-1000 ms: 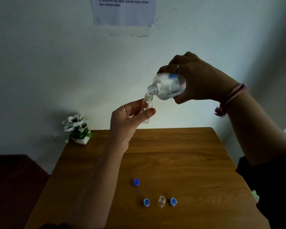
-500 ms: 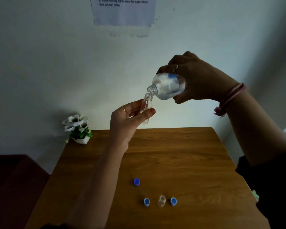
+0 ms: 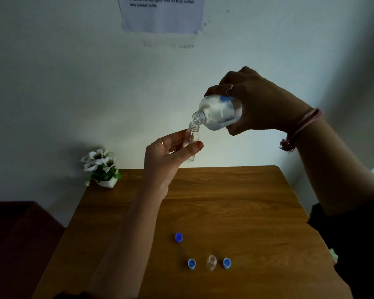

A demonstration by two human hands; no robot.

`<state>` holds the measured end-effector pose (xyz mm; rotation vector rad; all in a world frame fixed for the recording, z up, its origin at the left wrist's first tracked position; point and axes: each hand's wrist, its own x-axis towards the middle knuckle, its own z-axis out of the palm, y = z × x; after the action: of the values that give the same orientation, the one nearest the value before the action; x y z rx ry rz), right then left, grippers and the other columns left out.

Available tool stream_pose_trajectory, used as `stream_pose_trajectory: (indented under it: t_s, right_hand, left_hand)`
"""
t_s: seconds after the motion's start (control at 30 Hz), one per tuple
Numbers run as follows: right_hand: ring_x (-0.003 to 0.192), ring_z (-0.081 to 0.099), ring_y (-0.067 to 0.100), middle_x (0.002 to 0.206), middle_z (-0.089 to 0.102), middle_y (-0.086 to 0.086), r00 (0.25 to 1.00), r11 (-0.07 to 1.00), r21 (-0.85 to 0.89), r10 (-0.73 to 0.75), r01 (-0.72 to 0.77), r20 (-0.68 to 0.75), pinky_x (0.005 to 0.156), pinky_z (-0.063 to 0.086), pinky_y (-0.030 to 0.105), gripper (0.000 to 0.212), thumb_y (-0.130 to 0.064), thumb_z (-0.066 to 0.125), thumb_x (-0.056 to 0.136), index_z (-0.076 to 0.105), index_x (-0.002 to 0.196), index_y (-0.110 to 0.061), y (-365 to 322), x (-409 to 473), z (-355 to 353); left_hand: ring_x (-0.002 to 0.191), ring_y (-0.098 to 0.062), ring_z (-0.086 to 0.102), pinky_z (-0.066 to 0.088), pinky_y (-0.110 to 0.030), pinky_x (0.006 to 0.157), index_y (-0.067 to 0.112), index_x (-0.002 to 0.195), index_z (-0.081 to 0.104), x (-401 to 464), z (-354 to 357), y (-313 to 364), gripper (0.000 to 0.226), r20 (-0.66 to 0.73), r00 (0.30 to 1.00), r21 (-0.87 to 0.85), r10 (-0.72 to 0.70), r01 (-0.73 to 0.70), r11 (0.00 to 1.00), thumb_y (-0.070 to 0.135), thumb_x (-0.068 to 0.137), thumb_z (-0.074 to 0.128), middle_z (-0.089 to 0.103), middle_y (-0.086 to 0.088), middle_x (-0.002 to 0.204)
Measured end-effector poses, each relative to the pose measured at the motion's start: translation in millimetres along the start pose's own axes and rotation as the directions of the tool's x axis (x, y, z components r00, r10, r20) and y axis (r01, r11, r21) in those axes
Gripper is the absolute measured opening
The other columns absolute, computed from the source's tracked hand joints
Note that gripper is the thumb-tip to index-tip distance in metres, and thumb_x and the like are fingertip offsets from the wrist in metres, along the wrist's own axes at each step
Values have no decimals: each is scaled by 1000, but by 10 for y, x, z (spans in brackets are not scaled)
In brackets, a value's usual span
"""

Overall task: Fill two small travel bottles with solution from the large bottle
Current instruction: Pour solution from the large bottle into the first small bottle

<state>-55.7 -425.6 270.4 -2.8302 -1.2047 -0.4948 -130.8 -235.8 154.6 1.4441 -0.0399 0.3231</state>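
My left hand pinches a small clear travel bottle upright in the air above the far edge of the table. My right hand grips the large clear bottle, tilted with its open neck right over the small bottle's mouth. A thin stream of liquid runs down inside the small bottle. A second small clear bottle stands uncapped on the wooden table near the front, with a blue cap to its left and another blue cap to its right. A third blue cap lies further back.
A small white pot of white flowers sits at the table's far left corner. A printed sheet hangs on the wall above. A dark low surface lies left of the table.
The large bottle's neck has dipped slightly closer over the small bottle's mouth, and liquid now shows running into it. Both hands otherwise hold the same place.
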Motion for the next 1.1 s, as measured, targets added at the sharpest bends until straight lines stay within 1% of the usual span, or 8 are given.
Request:
stream_pose_trajectory:
  t_s: [0.1,0.27,0.33,0.4,0.5,0.57,0.83,1.1]
  right_hand:
    - [104,49,27,116,55,2,1000,1000,3,-3,3,-6,89,45,46,77,-30,77,60,50,132,-26,8,4,1]
    - [102,48,27,115,55,3,1000,1000,16,-5,5,-14,86,46,49,76,-30,76,60,50,131,-27,7,-3,-5]
    - [103,47,27,115,55,3,1000,1000,17,-5,6,-14,86,46,49,76,-30,78,60,50,132,-27,6,-4,-3]
    - [104,47,27,116,55,4,1000,1000,10,-2,2,-7,88,46,48,77,-29,79,61,50,132,-25,3,-4,1]
    - [104,46,27,117,55,5,1000,1000,13,4,-4,-10,88,45,47,78,-28,80,61,50,133,-24,-1,-10,0]
    - [104,45,27,117,55,5,1000,1000,15,6,-6,-12,88,46,47,78,-27,80,61,50,133,-23,-3,-12,-4]
    - [106,46,27,118,55,5,1000,1000,4,6,-6,1,91,44,45,78,-28,80,61,49,133,-23,-2,1,-1]
    - [104,46,26,118,55,4,1000,1000,3,9,-9,6,91,45,44,77,-28,79,61,50,132,-25,-4,10,-4]
  left_hand:
    - [95,-18,72,55,-37,87,25,97,75,9,-2,0,31,4,1000,1,-4,4,1000,22,68,85,77,4,97]
    - [93,-14,72,55,-28,80,30,92,76,11,2,-4,26,9,1000,16,9,-9,1000,23,69,84,77,7,95]
    - [94,-14,72,55,-31,82,31,92,76,12,1,-7,26,6,1000,21,9,-9,1000,25,68,84,77,7,95]
    - [95,-16,72,56,-37,86,31,92,76,14,-1,-8,27,2,1000,20,6,-6,1000,26,67,85,77,6,96]
    - [98,-19,71,54,-46,92,29,94,76,12,-4,-7,27,3,1000,23,3,-3,1000,24,69,85,77,4,98]
    - [98,-20,71,53,-49,93,27,95,76,8,-1,-4,29,0,1000,25,-1,1,1000,25,68,85,77,3,98]
    - [97,-19,71,54,-48,93,27,95,76,10,-2,-6,30,-11,1000,22,-9,9,1000,25,67,85,77,3,98]
    - [99,-18,71,54,-44,93,29,93,76,19,2,-10,37,-5,1000,14,-27,27,1000,35,58,86,76,5,100]
